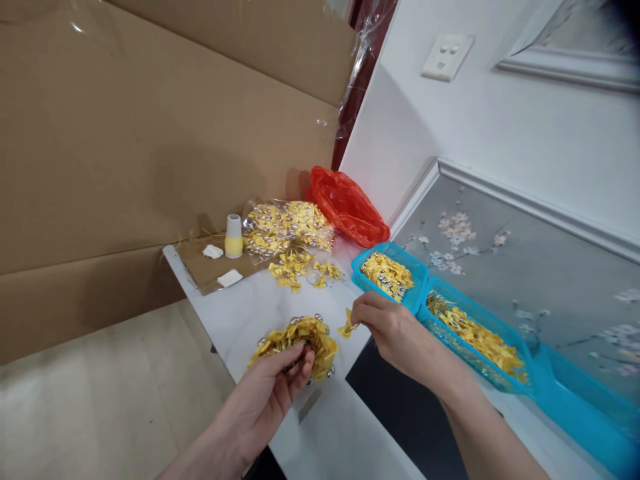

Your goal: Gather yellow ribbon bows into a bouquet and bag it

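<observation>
My left hand [280, 383] is closed around the gold wire stems of a bunch of yellow ribbon bows [320, 337], which fan out in a ring with silvery beads among them. To its right, my right hand [383, 323] pinches a single yellow ribbon bow [346, 325] by its stem, a short gap away from the bunch. Beyond both hands, loose yellow bows [290, 267] lie on the white table [240, 317]. A clear plastic bag [287, 227] filled with similar bows and silvery beads sits behind them.
Blue baskets [425, 297] line the wall on the right, two holding yellow pieces. A red plastic bag [345, 207] stands open at the back. On the left are a grey-and-yellow bottle [233, 237] and white scraps [230, 278] on cardboard. A large cardboard sheet [165, 127] rises behind.
</observation>
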Demonstrator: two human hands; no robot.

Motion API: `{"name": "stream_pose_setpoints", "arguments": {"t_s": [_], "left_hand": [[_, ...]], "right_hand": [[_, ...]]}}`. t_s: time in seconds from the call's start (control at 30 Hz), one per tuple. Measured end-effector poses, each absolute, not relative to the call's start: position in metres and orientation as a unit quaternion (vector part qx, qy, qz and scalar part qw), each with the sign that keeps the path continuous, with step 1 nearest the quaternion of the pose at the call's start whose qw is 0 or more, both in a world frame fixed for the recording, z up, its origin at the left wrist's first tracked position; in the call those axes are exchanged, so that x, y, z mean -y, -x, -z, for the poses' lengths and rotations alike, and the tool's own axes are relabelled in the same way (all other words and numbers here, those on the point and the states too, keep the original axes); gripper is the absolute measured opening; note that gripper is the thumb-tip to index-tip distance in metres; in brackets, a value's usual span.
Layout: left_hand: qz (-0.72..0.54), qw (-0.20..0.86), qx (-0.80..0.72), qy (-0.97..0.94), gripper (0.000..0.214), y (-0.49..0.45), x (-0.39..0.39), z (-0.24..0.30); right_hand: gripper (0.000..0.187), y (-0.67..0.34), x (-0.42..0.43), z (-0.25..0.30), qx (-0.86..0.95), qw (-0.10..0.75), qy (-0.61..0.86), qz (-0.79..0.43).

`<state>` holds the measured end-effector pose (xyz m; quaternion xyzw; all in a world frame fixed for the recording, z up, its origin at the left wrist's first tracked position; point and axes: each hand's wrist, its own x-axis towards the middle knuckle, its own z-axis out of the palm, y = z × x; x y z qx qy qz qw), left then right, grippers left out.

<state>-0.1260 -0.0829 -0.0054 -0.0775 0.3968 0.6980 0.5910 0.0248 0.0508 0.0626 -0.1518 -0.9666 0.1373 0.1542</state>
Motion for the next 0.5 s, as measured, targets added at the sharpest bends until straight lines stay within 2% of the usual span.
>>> {"name": "stream_pose_setpoints", "arguments": {"t_s": [0.07,0.17,0.27,0.5], "left_hand": [[-0.699,0.593,-0.392,0.075,0.010,0.125,0.083,0.005],[-0.697,0.600,-0.384,0.076,0.011,0.124,0.083,0.005],[-0.691,0.610,-0.378,0.086,0.011,0.125,0.085,0.006],[-0.688,0.628,-0.350,0.100,0.009,0.126,0.089,0.008]], "right_hand": [[0.036,-0.014,-0.042,-0.061,0.979,0.132,0.125,-0.093],[0.021,0.005,-0.027,-0.053,0.991,0.108,0.070,-0.048],[0.009,0.015,-0.017,-0.043,0.989,0.120,0.045,-0.076],[0.044,0.011,-0.015,-0.035,0.950,0.155,0.098,-0.251]]}}
